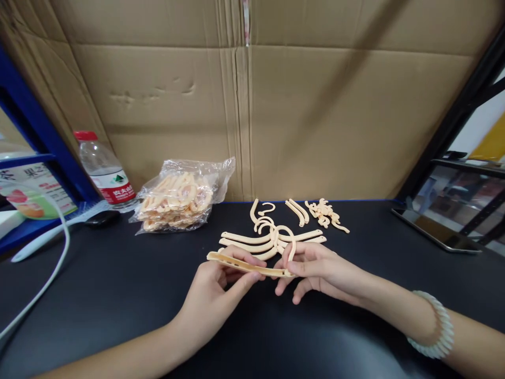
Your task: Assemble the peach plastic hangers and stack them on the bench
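Note:
Above the black tabletop, my left hand (221,289) pinches a long cream plastic hanger arm (236,264), its hollow slotted side facing me. My right hand (321,266) has thumb and forefinger closed on a curved hanger hook (292,239) of the same plastic, its base against the arm's right end. Whether the two are joined, I cannot tell. Just behind my hands lie several loose hanger arms (244,239), partly hidden by my fingers, and more hooks (263,225). Shorter curved pieces (298,211) and a heap of small plastic parts (324,211) are farther back.
A clear bag of cream plastic parts (177,202) sits at back left, beside a red-capped water bottle (108,176). A white cable (65,247) and a pale handle (47,239) lie left. A dark flat tablet-like thing (434,231) lies right. Cardboard (315,121) walls the back.

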`<state>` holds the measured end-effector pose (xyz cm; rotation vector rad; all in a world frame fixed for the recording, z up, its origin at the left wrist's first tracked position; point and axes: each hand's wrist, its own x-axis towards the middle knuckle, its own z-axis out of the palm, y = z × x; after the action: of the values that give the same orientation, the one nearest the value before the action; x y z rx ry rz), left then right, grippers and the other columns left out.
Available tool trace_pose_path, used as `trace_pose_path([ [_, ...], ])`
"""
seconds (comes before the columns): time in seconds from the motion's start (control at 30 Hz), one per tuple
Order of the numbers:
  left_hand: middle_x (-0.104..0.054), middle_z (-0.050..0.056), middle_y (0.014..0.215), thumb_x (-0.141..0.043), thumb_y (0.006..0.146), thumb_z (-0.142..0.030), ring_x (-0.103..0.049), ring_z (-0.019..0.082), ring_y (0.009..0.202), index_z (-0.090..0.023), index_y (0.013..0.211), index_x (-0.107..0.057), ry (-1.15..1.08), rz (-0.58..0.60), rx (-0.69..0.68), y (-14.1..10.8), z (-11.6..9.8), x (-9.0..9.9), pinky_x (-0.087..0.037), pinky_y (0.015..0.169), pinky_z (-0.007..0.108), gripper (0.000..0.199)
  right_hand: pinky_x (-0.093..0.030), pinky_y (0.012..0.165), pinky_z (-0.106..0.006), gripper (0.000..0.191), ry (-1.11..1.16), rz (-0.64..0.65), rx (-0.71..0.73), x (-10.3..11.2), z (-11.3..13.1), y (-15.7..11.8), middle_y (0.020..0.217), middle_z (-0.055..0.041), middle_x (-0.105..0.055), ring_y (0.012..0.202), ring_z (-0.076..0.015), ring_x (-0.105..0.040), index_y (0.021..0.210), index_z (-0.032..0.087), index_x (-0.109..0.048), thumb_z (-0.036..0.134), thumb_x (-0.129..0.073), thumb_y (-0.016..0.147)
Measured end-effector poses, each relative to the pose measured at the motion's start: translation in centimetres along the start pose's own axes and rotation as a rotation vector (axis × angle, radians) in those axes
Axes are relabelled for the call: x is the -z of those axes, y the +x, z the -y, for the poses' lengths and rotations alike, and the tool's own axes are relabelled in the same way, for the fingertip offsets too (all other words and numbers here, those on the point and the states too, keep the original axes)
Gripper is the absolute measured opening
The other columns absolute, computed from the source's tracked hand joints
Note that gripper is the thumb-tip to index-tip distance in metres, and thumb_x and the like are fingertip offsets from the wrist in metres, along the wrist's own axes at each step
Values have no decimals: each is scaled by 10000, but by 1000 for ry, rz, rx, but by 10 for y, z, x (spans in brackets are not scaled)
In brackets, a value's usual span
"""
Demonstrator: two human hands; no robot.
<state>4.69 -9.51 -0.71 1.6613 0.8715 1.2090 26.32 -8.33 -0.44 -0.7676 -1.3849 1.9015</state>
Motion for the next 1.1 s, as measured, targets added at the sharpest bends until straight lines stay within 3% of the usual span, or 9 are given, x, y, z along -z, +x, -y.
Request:
trace_pose_path([
  [0.43,-684,14,883,-633,824,-189,-693,171,777,-210,862,-649,127,23,-96,-5,1,1,-584,712,253,46,-541,631,-233,271,-31,12,-20,4,0,-2,926,-115,-688,807,-204,-698,867,126,-583,326,-737,767],
  [0.67,-676,17,874,-633,822,-206,-686,174,768,-213,856,-665,121,-1,-106,-7,0,0,-594,709,269,47,-564,681,-283,312,-126,-64,49,-3,-1,-2,789,-94,-704,752,-206,-711,848,115,-588,369,-744,756],
  [1.1,-688,25,861,-650,804,-230,-687,176,708,-205,854,-667,134,-16,-109,-10,0,0,-595,661,272,58,-577,621,-287,308,-183,-141,136,-15,-5,-3,700,-44,-681,672,-211,-713,810,134,-562,366,-750,735],
])
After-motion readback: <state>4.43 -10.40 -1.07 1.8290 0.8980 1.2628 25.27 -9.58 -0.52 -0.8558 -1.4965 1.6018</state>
